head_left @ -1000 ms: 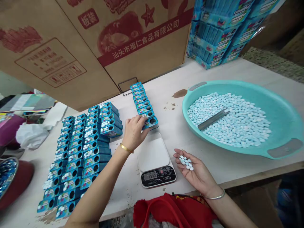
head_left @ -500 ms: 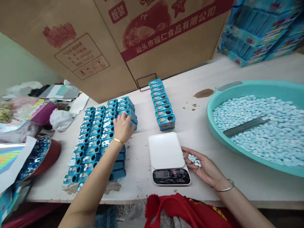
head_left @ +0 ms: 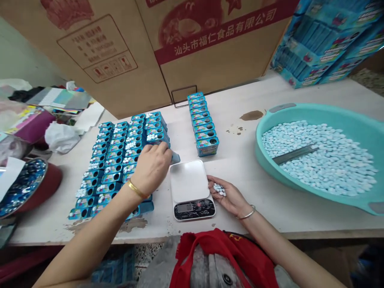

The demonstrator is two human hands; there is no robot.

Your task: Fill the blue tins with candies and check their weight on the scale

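My left hand [head_left: 153,167] is closed around a small blue tin [head_left: 175,157], one end of which sticks out past my fingers toward the scale. It hovers at the right side of a block of similar blue tins [head_left: 112,155], several with white pieces at their openings. My right hand [head_left: 230,197] is palm up and cupped around a little heap of pale blue candies [head_left: 219,189], its fingertips at the scale's right edge. Between the hands lies a white kitchen scale [head_left: 189,181], its pan bare and its display [head_left: 185,208] showing 0.0.
A single row of blue tins [head_left: 207,149] stands behind the scale. At right is a large turquoise basin [head_left: 260,149] of candies, with a metal scoop [head_left: 295,154] in it. A big carton [head_left: 210,74] backs the table. A red bowl [head_left: 53,188] stands at left.
My left hand has moved from the tin block toward the scale, and a tin now shows in its grip. My right hand stays beside the scale with its candies. The view has shifted slightly.
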